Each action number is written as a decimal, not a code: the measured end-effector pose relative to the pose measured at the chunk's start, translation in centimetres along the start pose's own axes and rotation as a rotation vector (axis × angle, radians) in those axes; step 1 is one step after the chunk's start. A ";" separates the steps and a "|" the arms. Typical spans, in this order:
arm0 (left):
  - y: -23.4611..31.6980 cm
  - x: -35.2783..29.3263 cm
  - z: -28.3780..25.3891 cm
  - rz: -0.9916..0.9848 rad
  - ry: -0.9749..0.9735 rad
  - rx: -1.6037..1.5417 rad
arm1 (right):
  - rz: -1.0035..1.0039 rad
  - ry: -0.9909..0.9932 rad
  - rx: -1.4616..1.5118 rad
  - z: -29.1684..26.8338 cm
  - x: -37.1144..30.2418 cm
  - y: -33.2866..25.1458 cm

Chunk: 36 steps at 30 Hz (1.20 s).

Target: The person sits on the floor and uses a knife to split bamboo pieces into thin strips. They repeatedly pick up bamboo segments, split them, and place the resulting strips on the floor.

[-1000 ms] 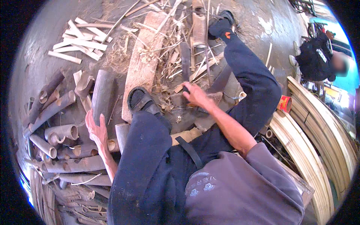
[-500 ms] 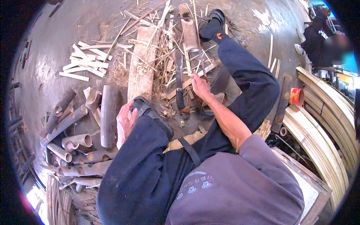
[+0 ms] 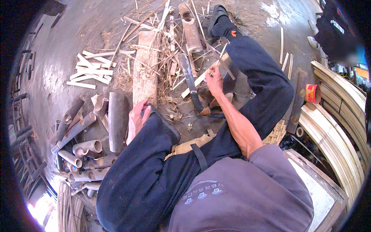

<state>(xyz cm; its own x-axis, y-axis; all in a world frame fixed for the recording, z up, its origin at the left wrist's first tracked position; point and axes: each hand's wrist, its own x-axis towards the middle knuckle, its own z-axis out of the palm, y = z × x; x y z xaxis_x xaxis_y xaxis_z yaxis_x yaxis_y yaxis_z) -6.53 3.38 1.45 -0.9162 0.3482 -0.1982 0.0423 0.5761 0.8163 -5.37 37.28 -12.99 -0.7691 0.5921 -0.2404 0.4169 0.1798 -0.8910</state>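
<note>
My right hand (image 3: 215, 82) is closed, its fingers pinching a pale bamboo strip (image 3: 221, 55) above the littered floor. Another flat pale strip (image 3: 198, 82) slants just left of that hand. Close by lies a long knife (image 3: 187, 69) with a dark wrapped handle (image 3: 197, 104), its blade pointing away from me. My left hand (image 3: 138, 116) rests against my left foot (image 3: 164, 125), thumb and fingers apart, with nothing visible in it. Past that hand, a worn wooden plank (image 3: 145, 73) lies lengthwise on the floor.
Shavings surround a bamboo piece with a hole (image 3: 190, 33). Cut strips (image 3: 92, 71) are heaped at the far left; bamboo tubes (image 3: 87, 147) pile up nearer. Curved bamboo bundles (image 3: 328, 135) and a red tin (image 3: 312, 94) stand right. A person (image 3: 336, 34) is at the far right.
My right hand has moved up and slightly right. The long knife has tilted, its handle end shifting right. My left hand appears slightly farther right, as the view has also shifted.
</note>
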 end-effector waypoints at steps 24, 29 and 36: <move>-0.1 2.0 2.7 -0.069 -0.101 -0.148 | -0.221 0.313 -0.134 -3.9 -0.4 0.6; -1.6 1.7 3.3 -0.070 -0.123 -0.126 | -0.051 0.432 -0.237 -5.5 -0.3 -0.6; 0.5 3.3 4.9 -0.033 -0.158 -0.105 | 0.261 0.130 0.418 -4.4 -1.3 -0.1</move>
<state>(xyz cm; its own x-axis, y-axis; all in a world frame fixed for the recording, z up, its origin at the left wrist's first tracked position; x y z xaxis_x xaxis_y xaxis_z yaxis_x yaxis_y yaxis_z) -7.57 8.47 -1.41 -0.8421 0.4469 -0.3020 -0.0362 0.5119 0.8583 -2.30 39.97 -10.91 -0.5874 0.6729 -0.4496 0.3374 -0.3014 -0.8918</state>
